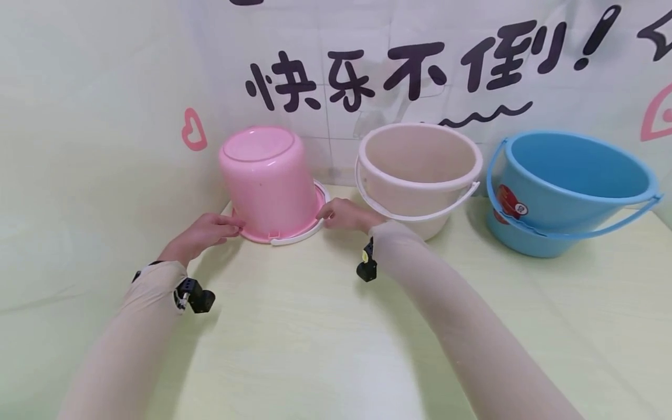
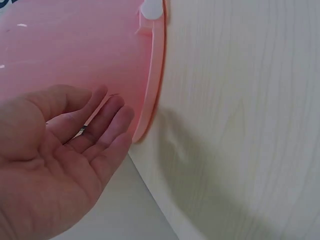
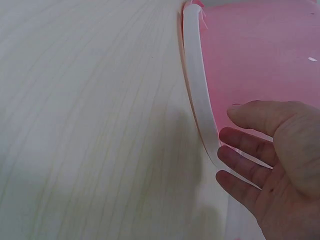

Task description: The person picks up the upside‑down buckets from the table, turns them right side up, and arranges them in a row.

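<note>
An upside-down pink bucket (image 1: 269,186) stands rim down on the table in the far left corner. Its white handle (image 1: 299,236) lies around the front right of the rim. At the bucket's left side is my left hand (image 1: 206,234), fingers loosely bent with the tips right at the rim, as the left wrist view (image 2: 65,145) shows from the palm side. My right hand (image 1: 347,214) is at the right side, and in the right wrist view its slightly bent fingers (image 3: 245,160) are spread close beside the white handle and rim. Neither hand grips anything.
To the right of the pink bucket stands an upright pale pink bucket (image 1: 420,175) with a white handle, just behind my right wrist. Further right is an upright blue bucket (image 1: 556,198). A white printed sheet (image 1: 336,35) hangs behind them, and a pale wall (image 1: 105,146) borders the left.
</note>
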`<state>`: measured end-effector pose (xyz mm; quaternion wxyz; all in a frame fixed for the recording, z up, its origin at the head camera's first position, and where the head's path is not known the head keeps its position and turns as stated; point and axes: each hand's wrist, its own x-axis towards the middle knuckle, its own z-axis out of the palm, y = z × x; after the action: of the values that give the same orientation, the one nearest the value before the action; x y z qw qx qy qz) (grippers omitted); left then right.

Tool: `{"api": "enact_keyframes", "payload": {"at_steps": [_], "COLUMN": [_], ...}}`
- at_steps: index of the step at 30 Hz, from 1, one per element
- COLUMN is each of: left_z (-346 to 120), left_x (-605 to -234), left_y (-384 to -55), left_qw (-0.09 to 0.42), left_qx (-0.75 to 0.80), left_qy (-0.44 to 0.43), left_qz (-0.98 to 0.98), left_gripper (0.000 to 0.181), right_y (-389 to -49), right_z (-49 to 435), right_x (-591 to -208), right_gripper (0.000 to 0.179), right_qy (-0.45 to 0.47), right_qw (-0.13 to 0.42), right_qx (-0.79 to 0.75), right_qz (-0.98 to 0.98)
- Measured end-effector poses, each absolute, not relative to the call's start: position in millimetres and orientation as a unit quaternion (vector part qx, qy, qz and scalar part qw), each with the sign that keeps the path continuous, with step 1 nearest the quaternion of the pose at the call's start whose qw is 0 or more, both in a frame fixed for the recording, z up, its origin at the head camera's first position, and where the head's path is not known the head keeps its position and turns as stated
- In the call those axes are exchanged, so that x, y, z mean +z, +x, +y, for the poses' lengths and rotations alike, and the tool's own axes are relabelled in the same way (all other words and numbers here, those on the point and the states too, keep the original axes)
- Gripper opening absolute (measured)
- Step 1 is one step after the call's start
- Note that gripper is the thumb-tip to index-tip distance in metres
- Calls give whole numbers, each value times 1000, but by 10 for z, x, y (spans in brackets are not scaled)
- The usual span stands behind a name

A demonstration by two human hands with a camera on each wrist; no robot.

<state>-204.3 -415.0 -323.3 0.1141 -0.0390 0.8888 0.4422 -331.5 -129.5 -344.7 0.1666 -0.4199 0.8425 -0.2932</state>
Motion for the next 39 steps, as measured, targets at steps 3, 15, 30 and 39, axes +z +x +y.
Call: {"api": "enact_keyframes", "payload": {"at_steps": [3,15,30,39], "left_z": [-4174,-4218,-4179,-4140], "left_x": [-3264,-3404,-3474,-3582], "left_y": [-2076,-2119,-2194,-2287], "left_qw": [100,72,38,-21], "left_qx": [429,395,334,275], "left_qy": [-58,-62,-30,7], "left_qz": [896,914,941,961], "left_gripper": [39,40,27,13], "right_y": [-3339,-3351,-3369,-3385], "right_z": [-1349,-1510,-1579,-1599], "right_x": [-3478,-3544,-3581,-3642], "right_gripper": [30,30,32,31], "right_qy": [-413,-446,-464,-473], "right_qw": [154,123,91,57], "right_qx": [-286,-211,-172,-179], "right_qz": [851,861,864,861]}}
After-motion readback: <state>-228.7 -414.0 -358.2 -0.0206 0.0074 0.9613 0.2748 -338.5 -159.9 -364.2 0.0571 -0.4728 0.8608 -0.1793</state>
